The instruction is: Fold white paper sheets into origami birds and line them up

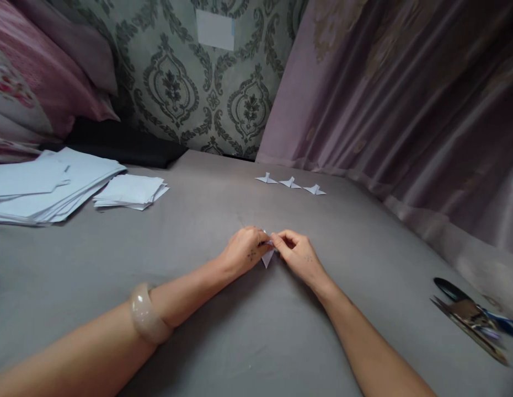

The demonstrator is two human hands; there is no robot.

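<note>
Between both hands, above the grey surface, is a small piece of folded white paper (267, 258), one pointed corner hanging down. My left hand (246, 251) is closed on it from the left, its fingertips partly hidden behind the paper. From the right, my right hand (297, 255) pinches the paper's upper edge between thumb and bent forefinger. The tips of the two hands nearly meet. Farther back, three small folded paper figures (290, 182) stand in a row, each with flat pointed sides and a raised middle.
At the left lie a stack of large white sheets (28, 182) and a pile of smaller paper pieces (130, 190). Scissors (450, 289) and tweezers (467, 331) rest at the right. A black folded item (124, 144) sits by the wall; a pink curtain (343, 99) borders the right side.
</note>
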